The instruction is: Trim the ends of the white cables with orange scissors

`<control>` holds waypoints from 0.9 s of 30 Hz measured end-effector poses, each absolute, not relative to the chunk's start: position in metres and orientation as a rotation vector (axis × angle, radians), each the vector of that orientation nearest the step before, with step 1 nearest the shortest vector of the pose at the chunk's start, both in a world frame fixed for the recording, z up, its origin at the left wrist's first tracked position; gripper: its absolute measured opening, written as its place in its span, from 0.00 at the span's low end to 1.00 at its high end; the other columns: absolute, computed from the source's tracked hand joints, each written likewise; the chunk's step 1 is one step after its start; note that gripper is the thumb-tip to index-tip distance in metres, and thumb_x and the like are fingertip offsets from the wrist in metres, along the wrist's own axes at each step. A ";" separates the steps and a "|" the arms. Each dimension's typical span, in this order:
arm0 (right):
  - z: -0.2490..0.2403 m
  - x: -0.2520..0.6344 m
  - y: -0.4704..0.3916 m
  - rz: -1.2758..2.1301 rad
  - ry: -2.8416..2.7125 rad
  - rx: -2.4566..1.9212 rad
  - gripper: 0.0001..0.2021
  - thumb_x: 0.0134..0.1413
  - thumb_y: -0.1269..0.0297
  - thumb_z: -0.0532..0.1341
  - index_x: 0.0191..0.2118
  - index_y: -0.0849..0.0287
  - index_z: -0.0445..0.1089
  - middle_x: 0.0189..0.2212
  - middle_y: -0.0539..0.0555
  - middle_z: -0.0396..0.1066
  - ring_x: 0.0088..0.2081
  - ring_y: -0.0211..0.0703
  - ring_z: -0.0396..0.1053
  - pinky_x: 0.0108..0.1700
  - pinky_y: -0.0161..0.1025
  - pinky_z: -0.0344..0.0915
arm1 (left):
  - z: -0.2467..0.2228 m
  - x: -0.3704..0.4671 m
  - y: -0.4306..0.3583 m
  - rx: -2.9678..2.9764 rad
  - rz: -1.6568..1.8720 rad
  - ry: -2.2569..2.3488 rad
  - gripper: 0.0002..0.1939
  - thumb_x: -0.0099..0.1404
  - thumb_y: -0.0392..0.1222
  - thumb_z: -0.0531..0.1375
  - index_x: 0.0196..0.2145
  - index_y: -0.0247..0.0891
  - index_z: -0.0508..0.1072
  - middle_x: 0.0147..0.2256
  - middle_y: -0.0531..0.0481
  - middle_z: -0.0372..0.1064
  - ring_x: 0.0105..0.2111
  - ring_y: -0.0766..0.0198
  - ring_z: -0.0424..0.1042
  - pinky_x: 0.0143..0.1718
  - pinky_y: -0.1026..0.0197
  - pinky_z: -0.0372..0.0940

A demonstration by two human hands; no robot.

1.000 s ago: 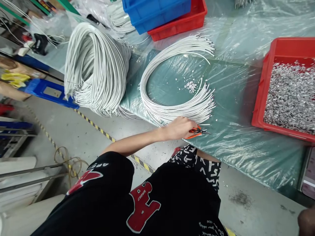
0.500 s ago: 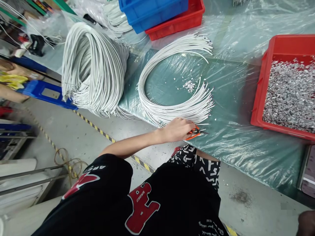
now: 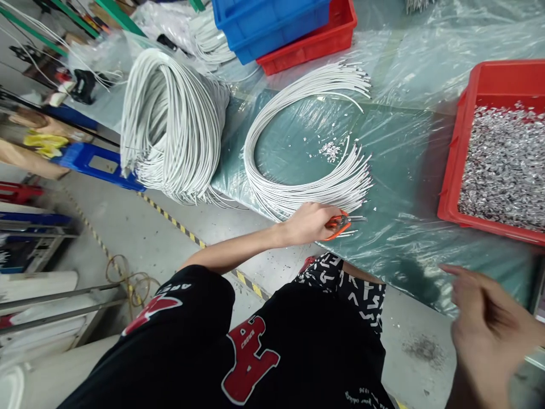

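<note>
My left hand (image 3: 310, 222) is closed round small orange-handled pliers (image 3: 339, 225) at the table's front edge, their tip pointing right. Just behind it, a C-shaped bundle of white cables (image 3: 258, 122) lies on the plastic-covered table (image 3: 404, 176), both sets of ends facing right. One or two loose cable ends lie beside the pliers; whether the jaws grip one I cannot tell. Small silvery scraps (image 3: 330, 151) lie inside the curve. My right hand (image 3: 489, 324), blurred, hangs at the lower right with its index finger stretched out and nothing visible in it.
A thick coil of white cables (image 3: 179, 125) stands on the left. Blue bins (image 3: 272, 25) rest on a red bin (image 3: 313, 54) at the back. On the right is a red tray (image 3: 453, 153) full of silvery scraps. A blue stool (image 3: 96, 165) stands lower left.
My right hand has come into view from the lower right. My left hand has stayed near the cable ends, while the pliers have turned and their tip has risen slightly.
</note>
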State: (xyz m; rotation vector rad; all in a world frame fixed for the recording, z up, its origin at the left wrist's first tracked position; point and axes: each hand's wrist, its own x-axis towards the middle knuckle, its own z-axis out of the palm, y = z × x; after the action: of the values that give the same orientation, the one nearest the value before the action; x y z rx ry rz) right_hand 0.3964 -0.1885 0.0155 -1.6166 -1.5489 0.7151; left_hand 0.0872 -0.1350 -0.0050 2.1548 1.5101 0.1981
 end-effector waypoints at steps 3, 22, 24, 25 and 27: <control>0.001 0.348 -0.155 1.001 -1.677 -1.521 0.12 0.63 0.52 0.60 0.42 0.48 0.80 0.28 0.54 0.72 0.25 0.44 0.65 0.28 0.44 0.63 | 0.001 0.084 -0.137 2.082 0.449 1.537 0.08 0.65 0.39 0.56 0.30 0.35 0.72 0.23 0.53 0.65 0.22 0.71 0.52 0.25 0.62 0.50; -0.021 0.256 -0.092 2.017 -1.333 -0.771 0.14 0.56 0.51 0.67 0.32 0.57 0.73 0.31 0.54 0.69 0.23 0.35 0.62 0.19 0.34 0.48 | 0.035 0.044 -0.138 1.846 0.580 1.512 0.21 0.63 0.51 0.63 0.23 0.38 0.59 0.22 0.57 0.53 0.24 0.71 0.49 0.26 0.63 0.50; -0.025 0.257 -0.092 2.062 -1.371 -0.740 0.14 0.58 0.51 0.66 0.31 0.58 0.72 0.30 0.53 0.69 0.21 0.33 0.57 0.19 0.34 0.45 | 0.041 0.038 -0.139 1.919 0.479 1.538 0.21 0.63 0.52 0.63 0.22 0.39 0.59 0.21 0.57 0.54 0.23 0.71 0.48 0.26 0.62 0.50; -0.028 0.257 -0.093 2.073 -1.384 -0.731 0.14 0.59 0.52 0.65 0.31 0.58 0.72 0.30 0.52 0.68 0.20 0.32 0.55 0.19 0.34 0.44 | 0.044 0.035 -0.139 1.943 0.437 1.538 0.21 0.64 0.52 0.62 0.22 0.39 0.59 0.21 0.57 0.54 0.23 0.71 0.47 0.25 0.62 0.49; -0.034 0.256 -0.095 2.084 -1.384 -0.717 0.14 0.59 0.52 0.65 0.32 0.59 0.73 0.29 0.52 0.68 0.21 0.31 0.53 0.20 0.35 0.43 | 0.045 0.033 -0.141 1.969 0.373 1.499 0.22 0.66 0.52 0.60 0.21 0.39 0.60 0.20 0.57 0.54 0.22 0.71 0.46 0.25 0.62 0.48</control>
State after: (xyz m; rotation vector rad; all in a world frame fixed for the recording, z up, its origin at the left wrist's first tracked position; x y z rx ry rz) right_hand 0.2563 -0.0949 -0.0338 -0.7167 -1.3838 2.0844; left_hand 0.0329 -0.1414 0.0452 1.9687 1.4994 0.3729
